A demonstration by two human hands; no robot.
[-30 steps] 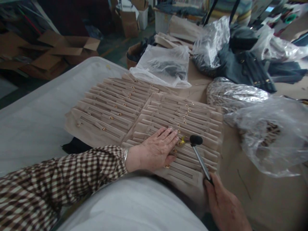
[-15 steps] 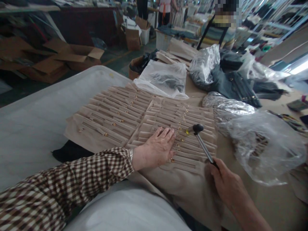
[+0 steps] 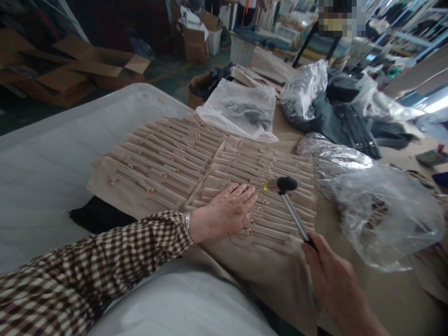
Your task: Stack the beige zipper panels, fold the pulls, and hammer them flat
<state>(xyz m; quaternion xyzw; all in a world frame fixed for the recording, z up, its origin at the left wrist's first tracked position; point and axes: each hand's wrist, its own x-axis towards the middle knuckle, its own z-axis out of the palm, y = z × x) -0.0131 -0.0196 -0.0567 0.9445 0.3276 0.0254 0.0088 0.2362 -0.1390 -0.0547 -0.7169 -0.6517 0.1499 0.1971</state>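
Overlapping beige fabric pieces with zippers and gold-coloured pulls lie in two rows on the table before me. My left hand rests flat on the right-hand row, fingers stretched out over the cloth. Wrapped round the dark handle of a mallet is my right hand. The mallet has a metal shaft, a black end and a yellowish end. Its head is just right of my left fingertips, over the zippers; whether it touches them I cannot tell.
Clear plastic bags and dark bags lie to the right. A white plastic bag sits beyond the fabric. On the left is a pale bin, with open cardboard boxes behind it. A person is farther back.
The mallet's head has shifted slightly left and up, and turned more level. My left hand stays flat on the fabric. The camera view has tipped down a little.
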